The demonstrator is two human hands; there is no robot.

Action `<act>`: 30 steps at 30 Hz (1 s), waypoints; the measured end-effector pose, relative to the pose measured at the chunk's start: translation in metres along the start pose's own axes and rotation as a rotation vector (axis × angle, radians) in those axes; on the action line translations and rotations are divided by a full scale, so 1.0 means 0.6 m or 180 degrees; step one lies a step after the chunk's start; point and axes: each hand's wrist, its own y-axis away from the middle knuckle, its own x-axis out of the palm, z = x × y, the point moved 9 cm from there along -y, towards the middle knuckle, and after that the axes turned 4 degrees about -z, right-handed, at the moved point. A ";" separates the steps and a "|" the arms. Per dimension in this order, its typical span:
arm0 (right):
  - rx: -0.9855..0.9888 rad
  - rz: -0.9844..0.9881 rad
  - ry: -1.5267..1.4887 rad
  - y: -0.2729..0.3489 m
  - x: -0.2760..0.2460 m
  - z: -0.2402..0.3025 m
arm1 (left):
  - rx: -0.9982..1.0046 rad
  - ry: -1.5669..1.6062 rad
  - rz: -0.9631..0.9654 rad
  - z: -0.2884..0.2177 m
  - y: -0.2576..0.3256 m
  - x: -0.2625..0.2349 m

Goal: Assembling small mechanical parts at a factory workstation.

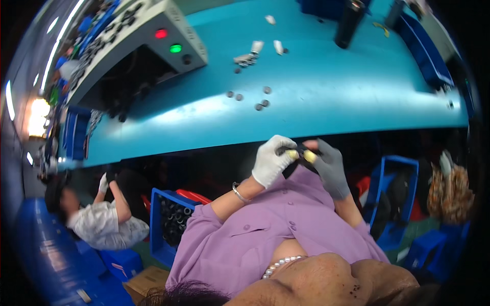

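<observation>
**Two gloved hands close on a small dark part at the table's edge**

The left hand (273, 160), in a white glove with a yellow fingertip, and the right hand (326, 166), in a grey glove that also has a yellow fingertip, meet just below the near edge of the blue table (326, 97). Between them sits a small dark part (298, 152), pinched from both sides: the left fingers curl around its left end, the right thumb and forefinger press on its right end. The part is mostly covered by the gloves, so its shape is hard to make out; it seems short and black. It is held in the air above the person's lap, over the purple shirt (265, 229), not resting on the table.

A silver bracelet (239, 193) circles the left wrist.

On the table, well apart from the hands, lie a few small dark round pieces (261, 104) and, farther back, some small white pieces (255, 48). A grey control box (168, 30) with a red light and a green light stands at the far left of the table, and a tall black cylinder (348, 23) stands at the back.

Below the table, to the left, a blue crate (171, 224) holds dark ring-shaped parts. Another person in a white top (109, 224) sits farther left. A second blue crate (393, 199) stands on the right.
</observation>
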 end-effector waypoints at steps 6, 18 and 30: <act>0.0432 -0.1094 0.0280 0.042 -0.176 -0.128 | 0.1184 -0.1388 -0.1885 -0.116 -0.087 -0.308; 0.0768 -0.1962 0.1117 0.002 -0.351 -0.295 | 0.2925 -0.2449 -0.2442 -0.084 -0.474 -1.039; 0.0836 0.1979 0.1798 -0.054 -0.032 0.094 | 0.2675 -0.2445 -0.1922 0.175 -0.514 -1.119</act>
